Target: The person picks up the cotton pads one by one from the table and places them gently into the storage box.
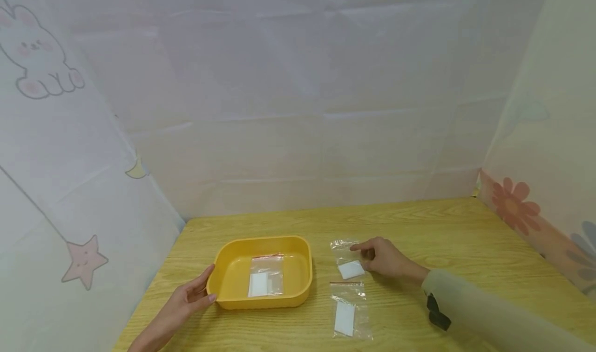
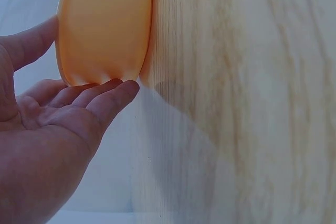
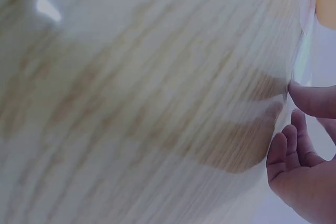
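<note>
Pale backdrop sheets (image 1: 298, 83) stand on three sides, printed with a rabbit (image 1: 39, 52), a pinkish flower (image 1: 513, 205), a star (image 1: 85, 261) and a crescent moon (image 1: 136, 169). Between them lies a wood-grain table (image 1: 433, 228). A light sleeve (image 1: 498, 310) with a dark motif (image 1: 436, 313) covers the right forearm. The yellow tray (image 1: 261, 304) sits left of centre on the table.

The left hand (image 1: 186, 296) grips the tray's left end — thumb at the near rim, fingers against the outer wall. The right hand (image 1: 387, 259) touches the farther bag (image 1: 342, 254), forefinger extended, other fingers curled; I cannot tell whether it pinches the plastic.

That clear bag lies right of the tray. The nearer bag (image 1: 359, 301) lies just in front of it, and the tray bag (image 1: 275, 279) rests inside the tray; these two have red strips along the top. Each bag contains a white piece (image 1: 344, 319) — too small to tell if anything is written there.
</note>
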The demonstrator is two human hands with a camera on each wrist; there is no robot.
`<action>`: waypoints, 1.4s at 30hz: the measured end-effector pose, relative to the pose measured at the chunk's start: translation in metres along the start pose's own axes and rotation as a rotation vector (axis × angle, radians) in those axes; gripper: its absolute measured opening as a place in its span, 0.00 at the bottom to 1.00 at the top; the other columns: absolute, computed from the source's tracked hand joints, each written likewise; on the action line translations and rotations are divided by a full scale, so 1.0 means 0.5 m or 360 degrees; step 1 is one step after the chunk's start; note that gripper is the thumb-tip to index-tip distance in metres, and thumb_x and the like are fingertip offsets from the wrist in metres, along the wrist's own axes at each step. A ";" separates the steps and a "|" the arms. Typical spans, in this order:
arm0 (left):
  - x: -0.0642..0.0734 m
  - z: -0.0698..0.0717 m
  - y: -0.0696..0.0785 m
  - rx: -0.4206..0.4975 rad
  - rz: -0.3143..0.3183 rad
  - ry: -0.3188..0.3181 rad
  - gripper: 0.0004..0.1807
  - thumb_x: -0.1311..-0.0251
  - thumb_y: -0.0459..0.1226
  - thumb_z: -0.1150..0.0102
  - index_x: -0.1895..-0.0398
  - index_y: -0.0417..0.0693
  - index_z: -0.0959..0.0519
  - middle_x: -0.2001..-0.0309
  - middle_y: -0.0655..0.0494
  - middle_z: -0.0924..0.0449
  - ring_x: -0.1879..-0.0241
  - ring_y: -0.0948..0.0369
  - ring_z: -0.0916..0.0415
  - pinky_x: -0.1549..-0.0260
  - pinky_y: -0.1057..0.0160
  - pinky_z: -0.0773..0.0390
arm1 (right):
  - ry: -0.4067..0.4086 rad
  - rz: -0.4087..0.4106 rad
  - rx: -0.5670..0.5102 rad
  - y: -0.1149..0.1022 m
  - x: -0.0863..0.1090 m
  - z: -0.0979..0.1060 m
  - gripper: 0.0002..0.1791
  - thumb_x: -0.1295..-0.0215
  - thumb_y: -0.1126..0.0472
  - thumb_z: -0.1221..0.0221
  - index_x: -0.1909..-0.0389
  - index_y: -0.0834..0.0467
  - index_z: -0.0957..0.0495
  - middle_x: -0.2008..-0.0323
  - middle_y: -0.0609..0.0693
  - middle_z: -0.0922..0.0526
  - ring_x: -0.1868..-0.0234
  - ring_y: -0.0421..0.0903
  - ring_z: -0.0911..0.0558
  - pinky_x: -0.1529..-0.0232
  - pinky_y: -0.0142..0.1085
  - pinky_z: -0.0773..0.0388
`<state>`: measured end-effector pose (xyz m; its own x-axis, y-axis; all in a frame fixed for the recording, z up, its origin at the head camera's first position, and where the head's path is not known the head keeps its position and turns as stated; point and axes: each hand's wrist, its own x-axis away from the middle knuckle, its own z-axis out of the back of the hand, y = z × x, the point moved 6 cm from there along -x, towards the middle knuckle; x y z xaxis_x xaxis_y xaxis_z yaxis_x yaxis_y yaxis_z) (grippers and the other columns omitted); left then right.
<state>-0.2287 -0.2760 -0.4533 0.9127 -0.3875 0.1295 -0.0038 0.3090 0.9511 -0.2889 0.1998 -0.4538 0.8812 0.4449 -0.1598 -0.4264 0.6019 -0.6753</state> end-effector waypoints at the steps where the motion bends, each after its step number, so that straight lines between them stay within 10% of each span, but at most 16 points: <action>1: 0.000 0.000 -0.001 0.0003 0.0004 0.0003 0.45 0.21 0.40 0.41 0.15 0.37 0.57 0.18 0.34 0.63 0.24 0.33 0.49 0.39 0.61 0.23 | -0.0010 0.0003 -0.0015 0.001 0.000 -0.001 0.26 0.45 0.78 0.30 0.42 0.69 0.15 0.60 0.53 0.15 0.67 0.45 0.29 0.67 0.33 0.29; 21: 0.001 0.000 -0.005 -0.0006 0.0038 0.0013 0.45 0.21 0.40 0.41 0.14 0.40 0.57 0.18 0.33 0.61 0.24 0.33 0.48 0.38 0.57 0.23 | -0.0011 -0.0093 -0.0347 0.020 -0.009 0.002 0.26 0.46 0.74 0.26 0.44 0.71 0.15 0.56 0.55 0.13 0.59 0.50 0.18 0.61 0.35 0.19; 32: 0.001 0.004 -0.003 -0.0053 0.0043 0.0043 0.45 0.22 0.42 0.40 0.14 0.40 0.55 0.18 0.35 0.61 0.23 0.33 0.49 0.35 0.54 0.25 | -0.0146 -0.0161 -0.0674 0.022 -0.006 0.009 0.23 0.28 0.74 0.40 0.33 0.74 0.24 0.41 0.70 0.18 0.58 0.48 0.20 0.66 0.33 0.21; 42: -0.001 0.004 -0.004 -0.0055 0.0045 0.0042 0.45 0.22 0.42 0.40 0.14 0.41 0.55 0.18 0.35 0.61 0.23 0.34 0.50 0.34 0.52 0.27 | -0.0139 -0.0125 -0.0568 -0.016 -0.013 0.038 0.37 0.37 0.68 0.27 0.29 0.71 0.28 0.40 0.67 0.18 0.64 0.45 0.24 0.66 0.33 0.25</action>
<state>-0.2298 -0.2783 -0.4544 0.9230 -0.3551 0.1485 -0.0162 0.3497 0.9367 -0.2950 0.2047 -0.4336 0.8811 0.4707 -0.0461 -0.2466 0.3740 -0.8940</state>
